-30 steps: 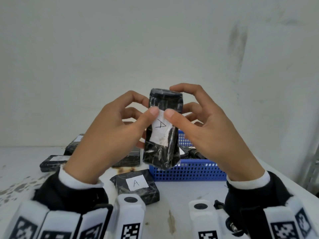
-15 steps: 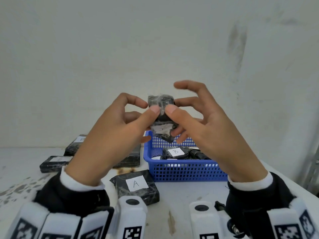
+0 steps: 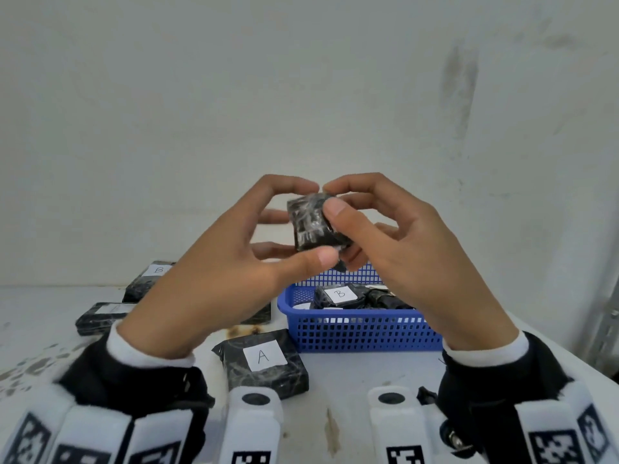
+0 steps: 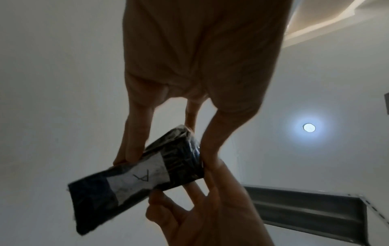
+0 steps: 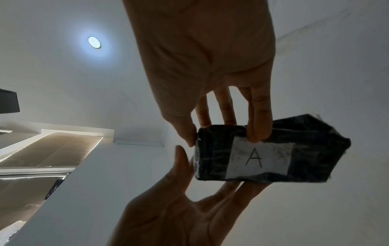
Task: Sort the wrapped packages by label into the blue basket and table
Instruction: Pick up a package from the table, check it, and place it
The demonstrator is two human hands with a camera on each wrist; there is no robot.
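Both hands hold one black wrapped package (image 3: 311,226) in the air above the blue basket (image 3: 361,333). My left hand (image 3: 303,226) pinches it between forefinger on top and thumb below. My right hand (image 3: 340,229) grips its right side, thumb in front, fingers behind. Only a plain black face shows in the head view. The wrist views show the package's (image 4: 136,179) white label, marked A (image 5: 254,158). Another A package (image 3: 264,361) lies on the table in front of the basket. A B package (image 3: 338,293) lies inside the basket.
Further packages lie on the white table (image 3: 351,380) at the left: one marked B (image 3: 150,279) at the back, one (image 3: 100,316) nearer, and one mostly hidden behind my left hand. A white wall stands close behind. A metal frame (image 3: 606,326) is at the far right.
The held package stood upright with its A label facing me. Both hands have turned it over, so the label now faces away and the package looks shorter.
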